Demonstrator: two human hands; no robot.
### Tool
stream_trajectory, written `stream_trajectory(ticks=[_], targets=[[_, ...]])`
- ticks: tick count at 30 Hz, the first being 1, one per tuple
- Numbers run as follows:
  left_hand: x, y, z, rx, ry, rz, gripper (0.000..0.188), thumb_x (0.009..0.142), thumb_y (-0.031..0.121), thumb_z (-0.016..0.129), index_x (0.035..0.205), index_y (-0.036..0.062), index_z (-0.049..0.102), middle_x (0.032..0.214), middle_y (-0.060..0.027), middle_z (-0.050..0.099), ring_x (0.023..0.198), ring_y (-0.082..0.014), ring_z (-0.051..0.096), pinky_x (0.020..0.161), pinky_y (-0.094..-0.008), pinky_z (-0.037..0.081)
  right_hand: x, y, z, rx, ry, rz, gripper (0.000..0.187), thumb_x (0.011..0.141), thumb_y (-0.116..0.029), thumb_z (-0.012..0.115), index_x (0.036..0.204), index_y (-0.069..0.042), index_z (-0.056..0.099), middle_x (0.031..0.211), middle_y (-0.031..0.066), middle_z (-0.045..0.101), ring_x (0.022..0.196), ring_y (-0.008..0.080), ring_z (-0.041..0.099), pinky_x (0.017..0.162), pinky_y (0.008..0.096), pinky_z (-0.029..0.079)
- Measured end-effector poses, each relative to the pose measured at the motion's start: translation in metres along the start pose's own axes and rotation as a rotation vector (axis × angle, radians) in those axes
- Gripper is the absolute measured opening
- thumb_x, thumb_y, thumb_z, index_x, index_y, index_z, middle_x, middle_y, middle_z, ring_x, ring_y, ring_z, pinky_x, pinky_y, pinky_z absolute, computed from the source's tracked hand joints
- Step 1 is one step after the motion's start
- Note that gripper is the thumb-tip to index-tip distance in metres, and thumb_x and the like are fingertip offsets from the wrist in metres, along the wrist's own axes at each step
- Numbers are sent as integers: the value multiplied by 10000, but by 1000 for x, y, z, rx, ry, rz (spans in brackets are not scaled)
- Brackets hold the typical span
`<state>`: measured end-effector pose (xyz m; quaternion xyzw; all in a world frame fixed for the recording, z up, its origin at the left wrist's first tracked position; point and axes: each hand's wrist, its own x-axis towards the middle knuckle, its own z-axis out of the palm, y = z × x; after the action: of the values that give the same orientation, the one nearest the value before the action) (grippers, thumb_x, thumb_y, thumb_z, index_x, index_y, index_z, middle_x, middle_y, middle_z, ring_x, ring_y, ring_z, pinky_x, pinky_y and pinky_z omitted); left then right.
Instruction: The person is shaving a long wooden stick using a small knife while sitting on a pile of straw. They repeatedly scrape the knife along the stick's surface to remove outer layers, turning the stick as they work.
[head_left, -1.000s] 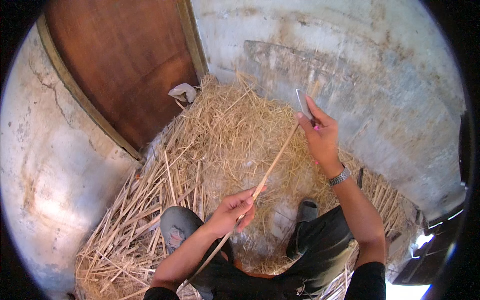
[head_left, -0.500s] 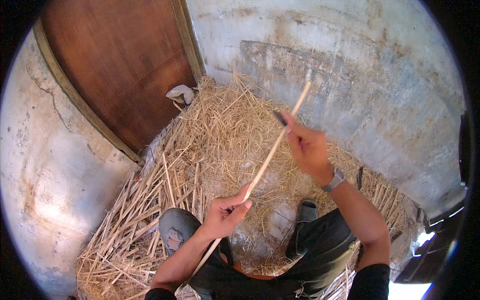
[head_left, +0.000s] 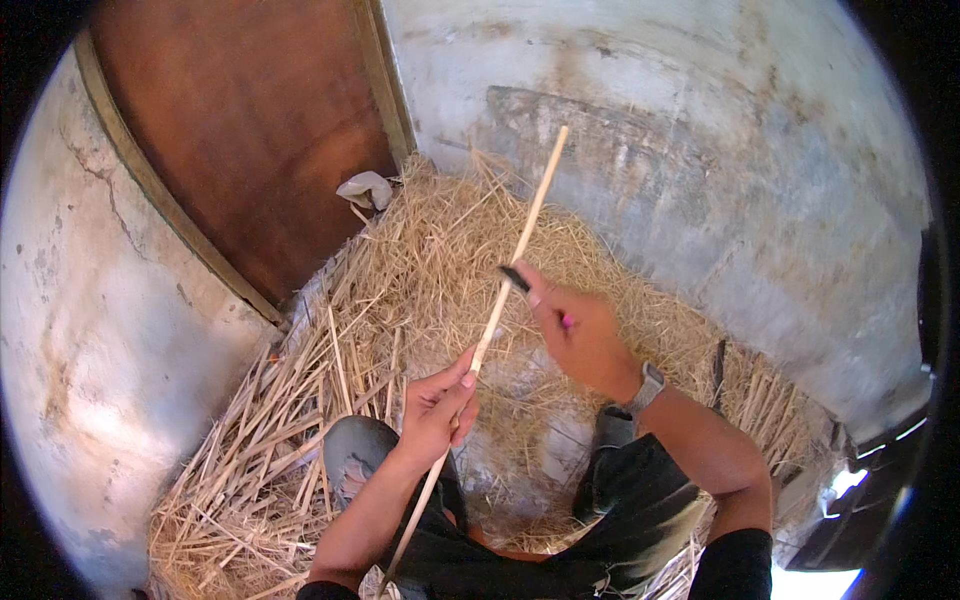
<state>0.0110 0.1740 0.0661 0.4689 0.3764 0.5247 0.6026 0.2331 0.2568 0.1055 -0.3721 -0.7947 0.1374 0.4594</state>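
A long, thin, pale wooden stick (head_left: 537, 200) slants upward away from me, its near end running down past my left forearm. My left hand (head_left: 432, 412) is closed around its lower half, thumb lying along the wood. Higher up, my right hand (head_left: 585, 335) grips a small knife (head_left: 515, 278) whose dark blade lies across the stick. A bit of pink shows at the right palm; most of the handle is hidden by the fingers.
Shavings (head_left: 440, 250) are heaped against the pale, stained wall (head_left: 700, 190). Several split sticks (head_left: 265, 430) lie on the left. A brown door (head_left: 240, 130) stands at the far left, with a whitish plastic bag (head_left: 366, 189) at its foot. My knees flank the work.
The knife and my right hand have moved down the stick, toward my left hand. The stick stands steeper, its far end shifted left and up. My left hand has risen slightly.
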Motion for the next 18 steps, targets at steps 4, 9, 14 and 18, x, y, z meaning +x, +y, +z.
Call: stream_trajectory(ticks=[4, 9, 14, 18], targets=[[1, -9, -3, -48, -103, -87, 436, 1019, 103, 551, 1453, 119, 513, 601, 19, 480, 450, -57, 392, 407, -233, 307, 12, 33, -22, 8, 110, 202, 419, 1004, -77, 577, 1422, -106, 553, 793, -3, 662, 613, 42, 498, 556, 230, 435], [-5, -13, 2, -36, -174, -147, 461, 999, 75, 582, 1450, 151, 523, 577, 26, 454, 460, -53, 362, 414, -240, 288, 28, 49, -47, 45, 320, 210, 384, 976, -32, 576, 1351, -105, 622, 682, 48, 606, 599, 55, 537, 560, 247, 463], [-11, -22, 8, 138, -279, 72, 439, 1010, 90, 588, 1441, 154, 535, 554, 59, 458, 462, -30, 321, 436, -239, 253, 28, 68, -77, -111, 316, 168, 386, 1014, -71, 570, 1399, -90, 573, 848, -20, 670, 644, 44, 505, 594, 224, 464], [-12, -16, 13, 72, -313, -12, 460, 993, 40, 596, 1442, 115, 528, 636, 87, 474, 531, -8, 346, 475, -224, 281, 21, 63, -79, -260, 270, 66, 331, 956, 1, 582, 1274, -51, 658, 845, 101, 722, 572, 132, 540, 562, 278, 473]])
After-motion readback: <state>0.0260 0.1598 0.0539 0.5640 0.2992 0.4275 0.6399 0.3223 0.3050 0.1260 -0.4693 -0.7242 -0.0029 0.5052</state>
